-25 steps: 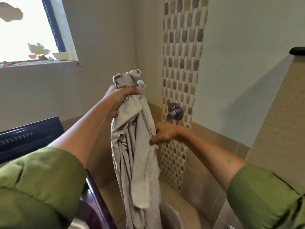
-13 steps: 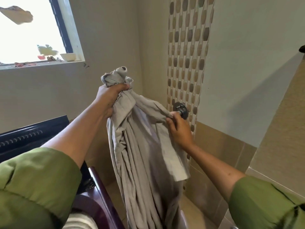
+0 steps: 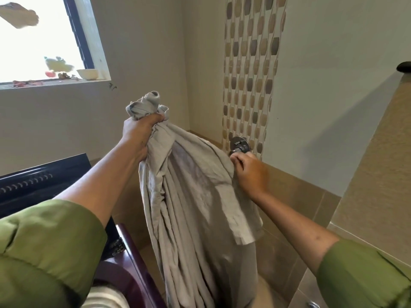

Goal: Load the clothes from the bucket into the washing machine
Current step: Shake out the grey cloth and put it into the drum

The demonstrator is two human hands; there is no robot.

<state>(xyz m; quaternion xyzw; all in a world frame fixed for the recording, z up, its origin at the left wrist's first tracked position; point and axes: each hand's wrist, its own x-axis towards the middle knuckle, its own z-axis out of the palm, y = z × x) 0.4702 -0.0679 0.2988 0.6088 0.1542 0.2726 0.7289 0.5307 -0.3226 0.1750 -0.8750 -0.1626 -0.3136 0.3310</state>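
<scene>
Head view. Left hand (image 3: 140, 132): fist fully closed around the bunched top of a grey garment (image 3: 195, 196), a knot of cloth sticking out above the knuckles; raised at mid-frame, forearm bare, green sleeve (image 3: 44, 247) pushed back. Right hand (image 3: 250, 172): fingers curled tight, pinching an upper edge of the same garment, just below and in front of a chrome wall tap (image 3: 239, 144); contact with the tap cannot be told. Grey garment: held in the air between both hands, top edge sloping down from left hand to right; long axis vertical, folds hanging straight down and out of frame at the bottom, one short flap loose under the right hand. Washing machine (image 3: 131, 261): lower left, purple rim beside the hanging cloth, dark raised lid (image 3: 40, 181) behind the left forearm, striped fabric (image 3: 104, 296) visible inside. Backdrop: pebble-patterned tile strip (image 3: 251, 70) on the wall, window (image 3: 40, 38) upper left.
</scene>
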